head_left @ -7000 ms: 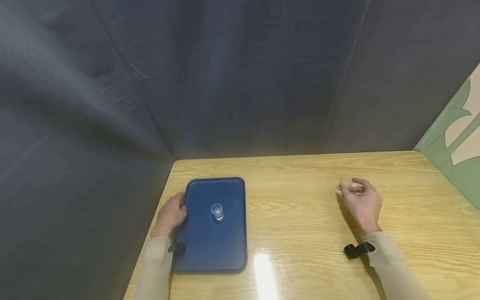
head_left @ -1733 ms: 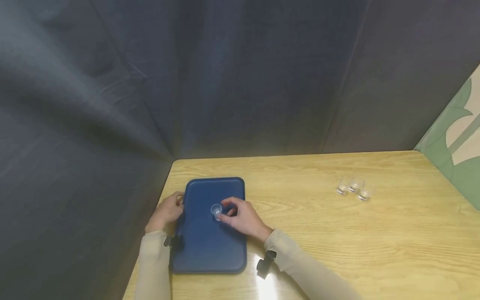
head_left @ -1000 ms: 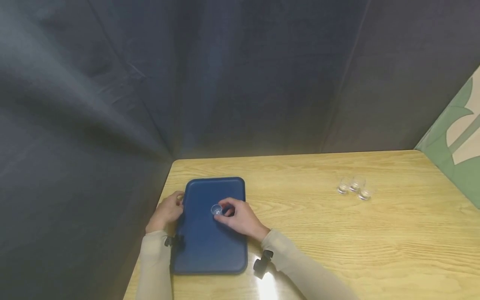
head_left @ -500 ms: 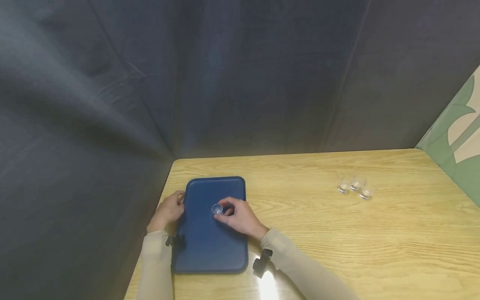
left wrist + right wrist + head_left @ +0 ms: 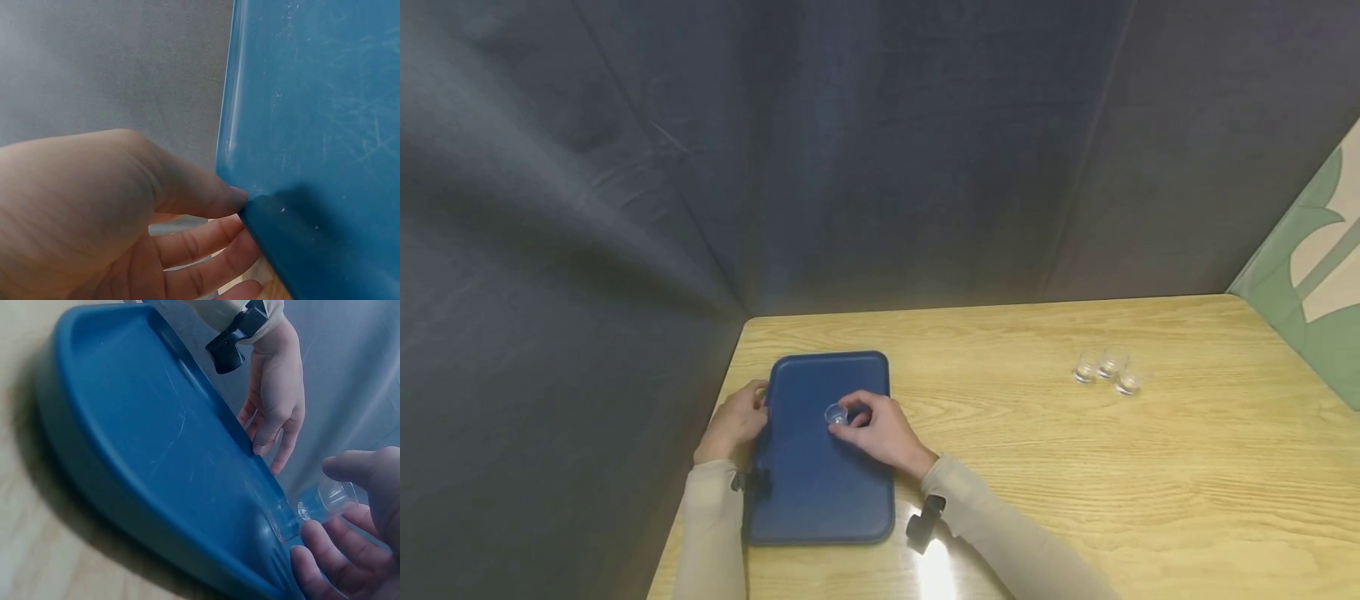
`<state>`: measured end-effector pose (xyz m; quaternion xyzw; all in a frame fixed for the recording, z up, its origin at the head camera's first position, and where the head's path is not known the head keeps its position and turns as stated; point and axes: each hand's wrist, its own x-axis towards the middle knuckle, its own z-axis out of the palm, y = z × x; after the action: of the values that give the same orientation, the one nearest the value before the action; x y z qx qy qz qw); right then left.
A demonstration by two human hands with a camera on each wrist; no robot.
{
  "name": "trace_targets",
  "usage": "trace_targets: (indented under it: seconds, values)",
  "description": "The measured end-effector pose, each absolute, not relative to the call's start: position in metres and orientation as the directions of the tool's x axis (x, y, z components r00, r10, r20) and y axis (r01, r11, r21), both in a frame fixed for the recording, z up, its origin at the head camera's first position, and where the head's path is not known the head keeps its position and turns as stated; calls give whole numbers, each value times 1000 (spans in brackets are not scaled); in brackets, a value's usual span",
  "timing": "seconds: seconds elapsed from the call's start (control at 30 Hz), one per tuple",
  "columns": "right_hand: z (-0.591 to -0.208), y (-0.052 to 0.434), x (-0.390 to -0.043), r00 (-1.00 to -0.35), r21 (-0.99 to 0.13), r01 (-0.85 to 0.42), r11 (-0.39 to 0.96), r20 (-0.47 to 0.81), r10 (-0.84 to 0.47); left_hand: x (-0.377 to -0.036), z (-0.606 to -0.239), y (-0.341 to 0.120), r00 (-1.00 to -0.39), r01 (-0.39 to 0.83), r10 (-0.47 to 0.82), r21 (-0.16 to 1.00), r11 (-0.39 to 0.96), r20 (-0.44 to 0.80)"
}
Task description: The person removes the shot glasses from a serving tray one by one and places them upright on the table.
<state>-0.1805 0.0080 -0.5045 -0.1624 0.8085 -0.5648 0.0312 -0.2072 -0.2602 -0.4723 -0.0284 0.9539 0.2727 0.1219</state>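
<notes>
A blue tray [image 5: 820, 500] lies on the wooden table. Near its middle is a small clear shot glass [image 5: 835, 413], its rim facing up. My right hand [image 5: 886, 433] reaches over the tray from the right, pinching the glass between thumb and fingers. In the right wrist view the glass's thick base [image 5: 282, 522] shows close against the tray surface. My left hand [image 5: 735, 425] grips the tray's left edge. The left wrist view has the left thumb [image 5: 212, 197] on the rim, with the other fingers low along the outer side, their tips partly hidden by the tray.
Three more clear shot glasses stand in a close group at the back right, one of them the right-hand glass [image 5: 1127, 382]. A dark curtain [image 5: 925, 167] borders the table [image 5: 1000, 467] behind and on the left. Green-and-cream patterned fabric [image 5: 1326, 250] hangs at the right.
Seven seconds ago my right hand was at the group of glasses on the right; it has since come left to the glass on the tray. The left hand stays at the tray's edge.
</notes>
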Motion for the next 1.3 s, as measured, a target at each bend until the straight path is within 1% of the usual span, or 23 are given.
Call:
trace_targets:
  seconds: [0.17,0.6,0.83,0.97,1.3]
  values:
    - [-504,10,-180,-952,-928,-214,306,128,-277,-207,-473,-261,-973,-103,20,509,855,-232]
    - [-502,19,-182,-970,-945,-179,274,123,-211,-208,-472,-262,-971,-109,18,513,851,-237]
    - [-498,25,-178,-973,-968,-109,227,58,-223,-206,-472,-262,-969,-121,13,519,846,-247]
    - [-492,31,-175,-972,-973,-108,204,60,-227,-206,-473,-261,-970,-119,13,522,845,-242]
    - [-492,47,-176,-984,-974,-121,190,93,-153,-205,-475,-261,-970,-130,1,519,845,-243]
